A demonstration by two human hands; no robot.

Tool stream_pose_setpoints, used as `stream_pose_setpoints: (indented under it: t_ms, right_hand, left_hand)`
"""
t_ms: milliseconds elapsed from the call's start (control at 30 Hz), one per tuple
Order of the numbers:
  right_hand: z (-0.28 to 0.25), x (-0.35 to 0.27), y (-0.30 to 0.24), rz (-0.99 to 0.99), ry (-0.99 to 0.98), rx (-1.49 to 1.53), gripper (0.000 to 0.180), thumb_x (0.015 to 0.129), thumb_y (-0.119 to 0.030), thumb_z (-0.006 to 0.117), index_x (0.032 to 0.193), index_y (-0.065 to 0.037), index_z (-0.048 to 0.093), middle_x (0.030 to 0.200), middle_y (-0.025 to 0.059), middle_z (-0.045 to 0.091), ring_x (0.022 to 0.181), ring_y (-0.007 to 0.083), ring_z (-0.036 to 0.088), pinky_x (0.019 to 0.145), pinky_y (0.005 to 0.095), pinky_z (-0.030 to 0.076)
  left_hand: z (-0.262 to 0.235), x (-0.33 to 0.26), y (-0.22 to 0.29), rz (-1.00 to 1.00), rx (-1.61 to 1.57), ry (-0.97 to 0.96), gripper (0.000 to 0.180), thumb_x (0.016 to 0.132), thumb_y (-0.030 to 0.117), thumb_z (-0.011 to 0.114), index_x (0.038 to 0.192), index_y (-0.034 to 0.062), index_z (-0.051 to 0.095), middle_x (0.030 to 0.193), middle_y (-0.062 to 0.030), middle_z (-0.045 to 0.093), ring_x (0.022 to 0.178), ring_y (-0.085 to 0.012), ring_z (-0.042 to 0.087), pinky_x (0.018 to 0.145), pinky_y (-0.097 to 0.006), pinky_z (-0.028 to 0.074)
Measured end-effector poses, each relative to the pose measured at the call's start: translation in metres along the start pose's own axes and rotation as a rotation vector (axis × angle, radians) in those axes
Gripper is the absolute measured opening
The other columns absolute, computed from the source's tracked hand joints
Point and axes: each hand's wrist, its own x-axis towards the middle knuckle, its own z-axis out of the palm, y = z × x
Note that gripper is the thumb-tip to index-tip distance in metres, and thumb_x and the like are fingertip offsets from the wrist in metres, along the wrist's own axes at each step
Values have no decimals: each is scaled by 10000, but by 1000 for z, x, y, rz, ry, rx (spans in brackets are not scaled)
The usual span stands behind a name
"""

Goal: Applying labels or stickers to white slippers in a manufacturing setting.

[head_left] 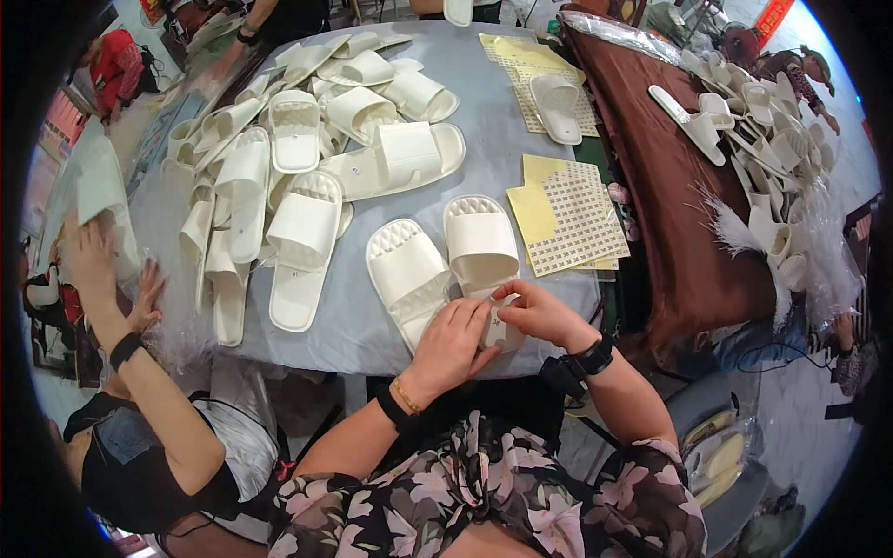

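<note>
Head view, looking down on a round grey-clothed worktop [521,121] strewn with white foam slide slippers. Landmark: white moulded slipper with ridged strap [481,244], lying nearest the worktop's near edge, long axis running away from the body, toe end far, heel end near. Left hand [453,341] laid over that heel end, fingers curled down onto it. Right hand [538,311] just right of the heel, thumb and forefinger pinched on what looks like a small white tag or sticker [497,327] pressed to the sole; exact hold partly hidden by the left hand's knuckles. Both hands touching the slipper, right hand doing the finer grip, left steadying. Black bands on both wrists, a thin gold bracelet on the left.

Just left of the landmark slipper, its twin white slipper [406,274], parallel, untouched. Just right of it, yellow-backed sheets of small printed stickers [567,219], near the right hand's side. Further left and beyond, a loose heap of white slippers [298,167]. Well beyond, a single white slipper resting on another yellow sticker sheet [555,107]. Far right of the landmark, a brown cloth-covered table [651,167] with more white slippers [763,130] and clear plastic bags. Far left, a co-worker's hand [93,270] on a white slipper at the worktop's rim. Floral-print clothing at the lower edge.
</note>
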Motion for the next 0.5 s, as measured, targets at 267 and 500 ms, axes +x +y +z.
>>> stream_pose_setpoints:
  t_ms: [267, 500]
  right_hand:
    - [-1, 4, 5, -25, -8, -3, 361, 848, -196, 655, 1153, -25, 570, 774, 47, 604, 621, 111, 538, 541, 266, 437]
    - [-1, 1, -1, 6, -3, -24, 374, 842, -225, 662, 1147, -30, 568, 764, 56, 609, 629, 118, 548, 541, 271, 438]
  left_hand:
    - [0, 5, 1, -13, 25, -25, 639, 736, 234, 762, 1254, -33, 499, 1150, -175, 524, 1067, -351, 515, 938, -408, 441]
    - [-1, 5, 1, -7, 80, -41, 644, 767, 314, 739, 1261, -29, 508, 1146, -160, 525, 1074, -338, 513, 941, -401, 447]
